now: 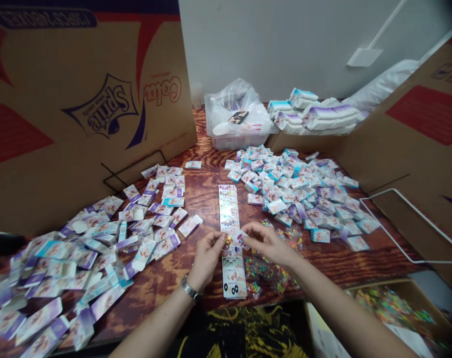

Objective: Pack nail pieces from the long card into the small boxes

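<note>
My left hand (207, 256), wearing a metal watch (189, 287), is closed in a pinch on a small clear packet of coloured bits (228, 240). Just to its right, my right hand (266, 242) pinches a small card with pink oval prints (241, 238). Beneath both hands runs a long row of overlapping printed cards (233, 278), bearing rows of coloured oval shapes. More clear packets with bright bits (259, 271) lie beside the row, partly under my right forearm.
Loose small printed boxes (139, 226), some with flaps up, spread over the left. A heap of small boxes (296, 186) covers the right. Behind stand a bagged plastic tub (238, 141) and stacked bundles (330, 117). Large cartons (80, 59) flank the table; a packet-filled box (393, 308) sits lower right.
</note>
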The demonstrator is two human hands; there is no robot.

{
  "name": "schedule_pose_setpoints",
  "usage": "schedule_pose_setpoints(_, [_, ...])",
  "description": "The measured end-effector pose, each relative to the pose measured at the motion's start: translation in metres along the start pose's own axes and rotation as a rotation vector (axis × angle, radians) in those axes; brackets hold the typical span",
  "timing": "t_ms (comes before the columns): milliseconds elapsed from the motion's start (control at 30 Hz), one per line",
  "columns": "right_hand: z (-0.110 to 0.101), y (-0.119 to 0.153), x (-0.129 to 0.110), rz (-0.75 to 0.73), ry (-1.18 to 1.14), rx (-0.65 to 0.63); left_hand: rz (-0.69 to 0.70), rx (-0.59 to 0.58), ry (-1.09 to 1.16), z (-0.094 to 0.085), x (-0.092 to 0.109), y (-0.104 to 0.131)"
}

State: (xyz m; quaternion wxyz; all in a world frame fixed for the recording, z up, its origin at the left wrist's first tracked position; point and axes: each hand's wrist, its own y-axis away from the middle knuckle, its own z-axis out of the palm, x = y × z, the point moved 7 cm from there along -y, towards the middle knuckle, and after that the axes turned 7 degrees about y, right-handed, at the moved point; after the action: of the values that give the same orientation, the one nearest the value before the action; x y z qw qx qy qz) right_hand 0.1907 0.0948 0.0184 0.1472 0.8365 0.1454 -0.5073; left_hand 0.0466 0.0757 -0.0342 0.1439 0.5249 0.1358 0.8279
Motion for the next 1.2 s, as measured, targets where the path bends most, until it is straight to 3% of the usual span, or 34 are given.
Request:
schedule_pose_setpoints(133, [0.010,-0.003,-0.011,-0.113,0.155,0.001,-0.009,-0.034,-0.001,0.002,0.003,0.002])
schedule_pose_setpoints(233, [0.021,-0.006,-0.004,-0.054,0.084,0.006,-0.078,-0.117,0.069,0.010,-0.001,0.008])
schedule_pose_setpoints(333, [0.027,-0.008,0.008,0.048,0.003,0.007,-0.069,-0.154,0.024,0.005,0.000,0.010])
schedule_pose_setpoints(433, [0.026,-0.009,0.018,0.103,0.066,0.007,0.109,-0.104,-0.361,-0.019,0.017,0.001])
schedule_pose_setpoints(500, [0.024,-0.009,0.019,0.084,0.111,0.008,0.385,0.038,-0.817,-0.040,0.040,-0.006])
schedule_pose_setpoints(567, [0.020,-0.009,0.018,0.049,0.143,0.043,0.541,0.162,-1.230,-0.055,0.052,-0.013])
schedule_pose_setpoints(633, [0.016,-0.009,0.013,0.017,0.202,0.092,0.555,0.210,-1.526,-0.065,0.052,-0.023])
schedule_pose_setpoints(733, [0.015,-0.010,0.001,-0.043,0.310,0.132,0.510,0.216,-1.731,-0.073,0.043,-0.033])
schedule_pose_setpoints(933, [0.018,-0.016,-0.020,-0.193,0.438,0.193,0.526,0.131,-1.707,-0.064,0.042,-0.026])
schedule_pose_setpoints(1100, [0.029,-0.023,-0.036,-0.412,0.604,0.234,0.639,-0.001,-1.363,-0.045,0.054,0.000])
schedule_pose_setpoints(1200, [0.038,-0.024,-0.045,-0.578,0.746,0.223,0.639,-0.029,-1.232,-0.040,0.058,0.012])
